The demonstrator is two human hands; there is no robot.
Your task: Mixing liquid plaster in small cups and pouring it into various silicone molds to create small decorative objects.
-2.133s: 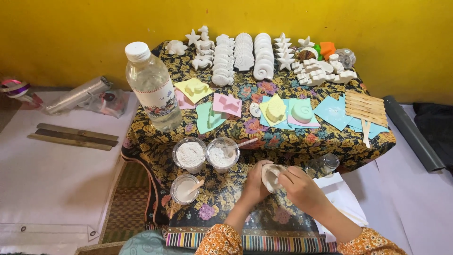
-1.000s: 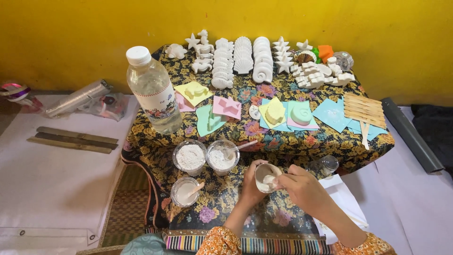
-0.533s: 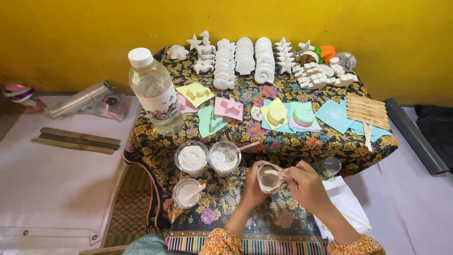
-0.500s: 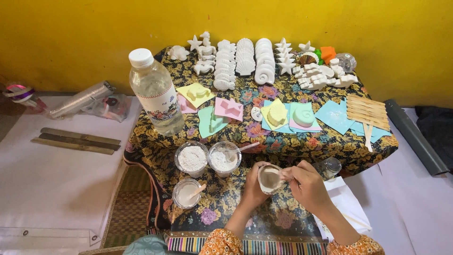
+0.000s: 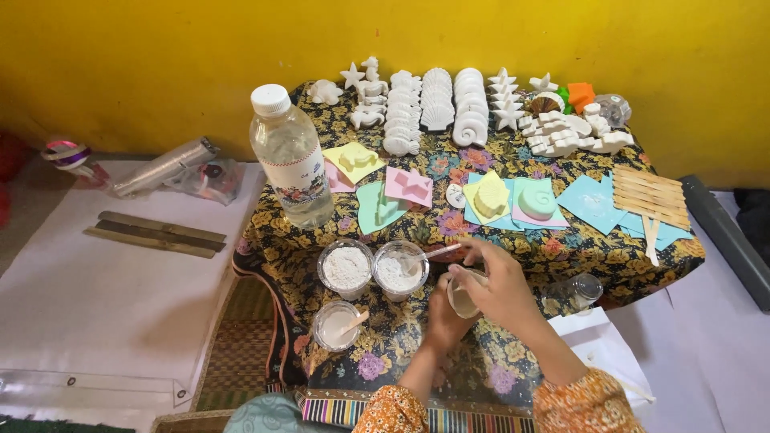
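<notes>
Both hands, left hand (image 5: pixel 443 317) and right hand (image 5: pixel 497 281), clasp the small cup (image 5: pixel 463 298).

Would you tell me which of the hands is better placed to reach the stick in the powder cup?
Probably the right hand: it hovers beside the stick, while the left hand holds the small cup.

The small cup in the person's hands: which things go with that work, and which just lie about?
In use:
small clear cup of whitish mix
left hand
right hand
two clear cups of white powder

Lying about:
clear plastic water bottle
white cast shell figures
flat wooden sticks
</notes>
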